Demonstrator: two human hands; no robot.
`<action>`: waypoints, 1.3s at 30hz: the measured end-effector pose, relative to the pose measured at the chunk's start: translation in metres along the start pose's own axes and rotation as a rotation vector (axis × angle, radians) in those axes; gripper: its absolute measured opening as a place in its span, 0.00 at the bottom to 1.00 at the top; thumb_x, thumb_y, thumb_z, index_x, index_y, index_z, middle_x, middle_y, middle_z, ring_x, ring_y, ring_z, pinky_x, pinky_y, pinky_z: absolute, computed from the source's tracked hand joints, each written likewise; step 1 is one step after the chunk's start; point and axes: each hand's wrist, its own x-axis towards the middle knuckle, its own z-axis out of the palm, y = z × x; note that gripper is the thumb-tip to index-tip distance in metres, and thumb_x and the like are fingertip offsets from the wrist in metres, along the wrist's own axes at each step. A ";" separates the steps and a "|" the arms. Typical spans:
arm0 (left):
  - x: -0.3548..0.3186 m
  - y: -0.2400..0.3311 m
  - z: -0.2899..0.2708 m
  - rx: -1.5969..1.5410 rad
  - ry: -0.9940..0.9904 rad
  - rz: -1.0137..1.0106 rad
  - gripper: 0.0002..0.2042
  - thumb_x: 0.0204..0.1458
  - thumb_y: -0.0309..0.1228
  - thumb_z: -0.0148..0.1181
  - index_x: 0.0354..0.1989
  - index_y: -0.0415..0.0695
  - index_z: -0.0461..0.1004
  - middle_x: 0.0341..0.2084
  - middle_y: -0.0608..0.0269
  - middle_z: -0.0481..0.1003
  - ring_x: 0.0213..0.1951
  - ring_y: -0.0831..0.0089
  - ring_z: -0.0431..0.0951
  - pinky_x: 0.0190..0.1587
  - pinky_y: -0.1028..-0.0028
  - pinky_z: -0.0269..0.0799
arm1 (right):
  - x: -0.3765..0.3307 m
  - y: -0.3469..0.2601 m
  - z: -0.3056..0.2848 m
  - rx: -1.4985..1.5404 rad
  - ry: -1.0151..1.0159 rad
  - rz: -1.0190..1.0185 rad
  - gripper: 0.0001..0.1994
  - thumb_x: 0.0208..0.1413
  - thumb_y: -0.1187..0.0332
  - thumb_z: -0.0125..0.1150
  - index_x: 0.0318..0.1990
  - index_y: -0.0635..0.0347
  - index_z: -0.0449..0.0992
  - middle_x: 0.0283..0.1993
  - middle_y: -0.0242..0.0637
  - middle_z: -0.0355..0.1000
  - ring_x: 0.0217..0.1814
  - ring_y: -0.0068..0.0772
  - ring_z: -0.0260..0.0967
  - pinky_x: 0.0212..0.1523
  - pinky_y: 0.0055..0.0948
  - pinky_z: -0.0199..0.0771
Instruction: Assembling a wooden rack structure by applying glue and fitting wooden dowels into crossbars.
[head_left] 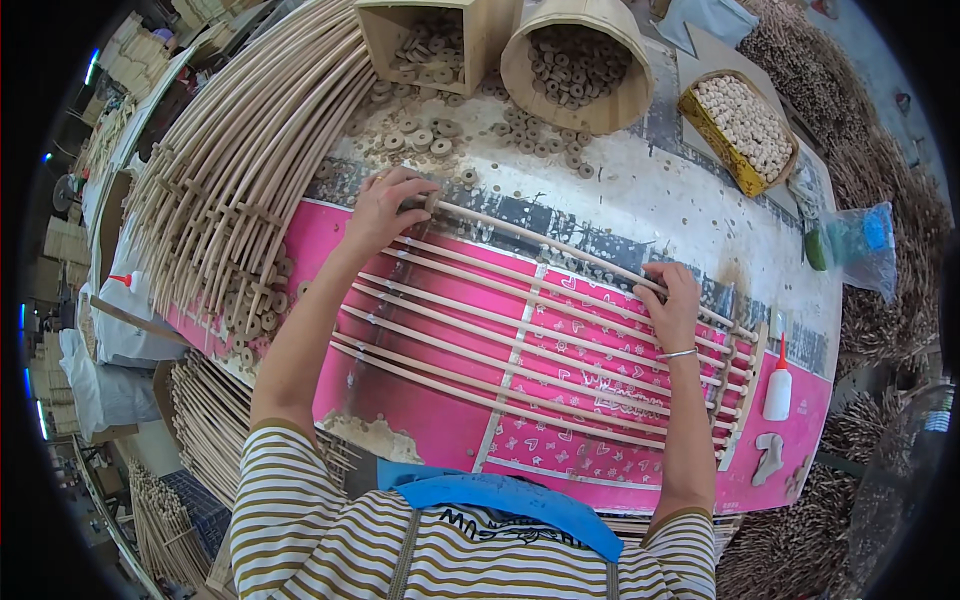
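A long thin wooden rod (pixel 540 238) lies slanting across the far edge of the pink table cover (pixel 440 400). My left hand (pixel 388 208) is closed at the rod's left end, pinching a small wooden ring (pixel 432 203) there. Farther right, my right hand (pixel 674 303) has its fingers closed around the same rod. Several more rods (pixel 560 345) lie side by side between my forearms. Their right ends carry wooden rings (pixel 730 365) beside a narrow wooden strip (pixel 745 395). My palms hide part of each grip.
Ring-tipped rods (pixel 270 120) are stacked at left. A square wooden box (pixel 470 40) and a round wooden tub (pixel 515 85) hold rings, with loose rings (pixel 425 137) before them. A yellow box (pixel 715 135) holds pale pieces. A white red-tipped squeeze bottle (pixel 777 392) stands right.
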 end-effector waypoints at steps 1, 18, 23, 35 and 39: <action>0.000 0.000 0.001 0.000 0.000 0.001 0.22 0.48 0.33 0.73 0.55 0.58 0.82 0.49 0.67 0.77 0.57 0.62 0.75 0.63 0.56 0.62 | 0.000 0.002 -0.001 -0.021 -0.022 -0.017 0.07 0.54 0.67 0.71 0.39 0.54 0.82 0.39 0.31 0.74 0.46 0.39 0.71 0.50 0.40 0.61; 0.097 -0.028 0.009 0.222 -0.051 0.007 0.23 0.50 0.34 0.72 0.57 0.59 0.80 0.45 0.62 0.76 0.53 0.57 0.79 0.56 0.56 0.70 | -0.006 -0.026 -0.005 -0.037 0.079 -0.101 0.09 0.56 0.69 0.70 0.43 0.56 0.83 0.43 0.36 0.77 0.48 0.41 0.72 0.50 0.39 0.64; 0.103 -0.029 0.018 0.400 -0.045 0.056 0.21 0.49 0.31 0.72 0.54 0.58 0.82 0.42 0.60 0.74 0.48 0.58 0.79 0.53 0.57 0.73 | -0.020 -0.040 -0.001 0.020 -0.044 -0.126 0.09 0.55 0.69 0.70 0.43 0.57 0.83 0.42 0.36 0.77 0.47 0.42 0.72 0.50 0.39 0.64; -0.036 -0.057 -0.027 -0.740 0.200 -0.420 0.20 0.63 0.33 0.67 0.61 0.39 0.79 0.37 0.71 0.80 0.35 0.83 0.75 0.39 0.81 0.71 | -0.026 -0.041 0.012 -0.006 -0.162 -0.138 0.06 0.55 0.69 0.70 0.39 0.57 0.82 0.40 0.36 0.75 0.47 0.41 0.72 0.50 0.40 0.65; -0.068 -0.040 -0.032 -1.008 0.218 -0.632 0.20 0.67 0.38 0.62 0.63 0.40 0.78 0.42 0.72 0.81 0.39 0.85 0.76 0.44 0.81 0.71 | -0.026 -0.044 0.013 0.198 -0.073 -0.043 0.04 0.58 0.74 0.67 0.39 0.62 0.80 0.38 0.40 0.74 0.41 0.46 0.73 0.44 0.39 0.70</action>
